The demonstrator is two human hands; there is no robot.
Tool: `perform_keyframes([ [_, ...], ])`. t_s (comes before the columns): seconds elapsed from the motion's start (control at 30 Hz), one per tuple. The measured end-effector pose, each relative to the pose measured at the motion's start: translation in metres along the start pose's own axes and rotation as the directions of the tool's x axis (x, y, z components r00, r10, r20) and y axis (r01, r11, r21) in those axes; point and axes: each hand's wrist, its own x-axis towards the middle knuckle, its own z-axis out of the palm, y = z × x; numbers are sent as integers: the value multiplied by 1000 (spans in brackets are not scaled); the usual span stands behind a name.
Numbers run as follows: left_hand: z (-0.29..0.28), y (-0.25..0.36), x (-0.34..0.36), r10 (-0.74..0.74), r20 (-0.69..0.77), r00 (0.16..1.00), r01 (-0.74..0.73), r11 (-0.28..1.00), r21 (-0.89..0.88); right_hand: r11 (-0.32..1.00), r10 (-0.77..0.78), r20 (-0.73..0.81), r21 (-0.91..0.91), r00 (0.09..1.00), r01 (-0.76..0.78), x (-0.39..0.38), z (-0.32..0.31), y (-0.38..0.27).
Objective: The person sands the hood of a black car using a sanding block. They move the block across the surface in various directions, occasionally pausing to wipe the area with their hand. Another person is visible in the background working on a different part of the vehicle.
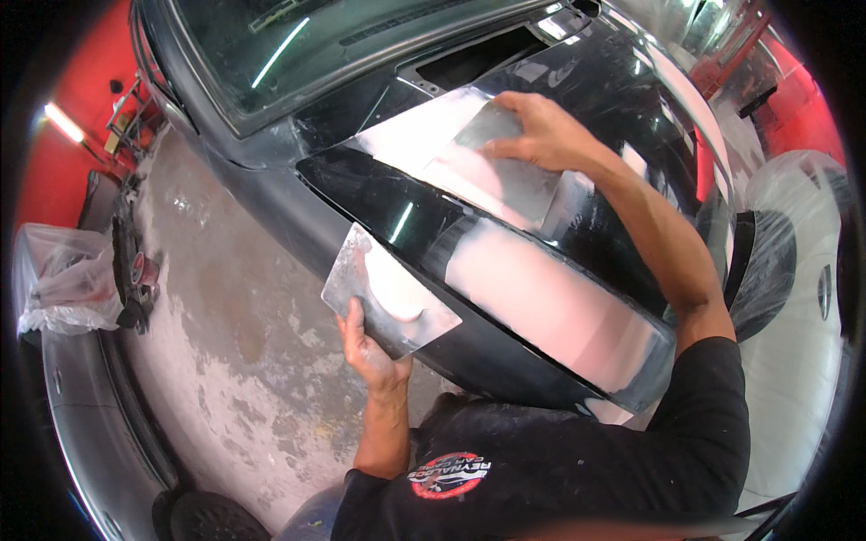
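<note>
My left hand [372, 356] grips a flat rectangular mixing board [347, 287] by its near edge, thumb on top and the other fingers mostly hidden beneath. A smooth mound of white body filler [390, 284] lies on the board. Over the black car hood [613, 99], my right hand [548, 135] is closed on a thin grey sheet-like spreader [505, 180], fingers and thumb along its upper part. Under and beside the spreader, a broad pale filler patch [419, 135] covers the hood. Nearer me, a pinkish filled strip [541, 293] runs along the hood's edge.
The dark fender [262, 203] curves below the hood, with the windshield [298, 54] beyond. A grey car [99, 424] partly draped in plastic stands at left. A plastic-covered white car [794, 361] is at right. Stained concrete floor [216, 261] lies between the cars at left.
</note>
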Motion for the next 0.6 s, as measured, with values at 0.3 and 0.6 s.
perform_keyframes([
  [0.3, -2, -3, 1, 40, -8, 999, -40, 999, -14, 994, 52, -118, 104, 992, -40, 11, -44, 36],
  [0.6, -14, -5, -2, 6, -39, 999, -7, 1000, -12, 954, -154, 50, 266, 987, 136, 47, -2, -22],
])
